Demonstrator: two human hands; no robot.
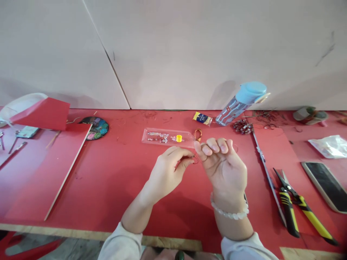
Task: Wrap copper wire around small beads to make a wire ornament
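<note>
Over the red table (108, 195), my left hand (168, 173) pinches a thin dark thread (195, 160) between thumb and fingertips. My right hand (223, 168) is raised beside it, palm turned toward me and fingers curled, with the thumb and forefinger close together; what they hold, if anything, is too small to make out. Just beyond both hands lies a clear tray (146, 140) with rows of small beads (158, 134) and a yellow cap (179, 138). A brown-gold loop of cord (198, 135) rests by the tray's right end.
A blue-lidded bottle (238, 104) leans at the back beside a small yellow packet (202, 118). Pruning shears (290, 195) and a phone (324, 184) lie at right. Red boards (51, 173) and a round palette (98, 128) are at left.
</note>
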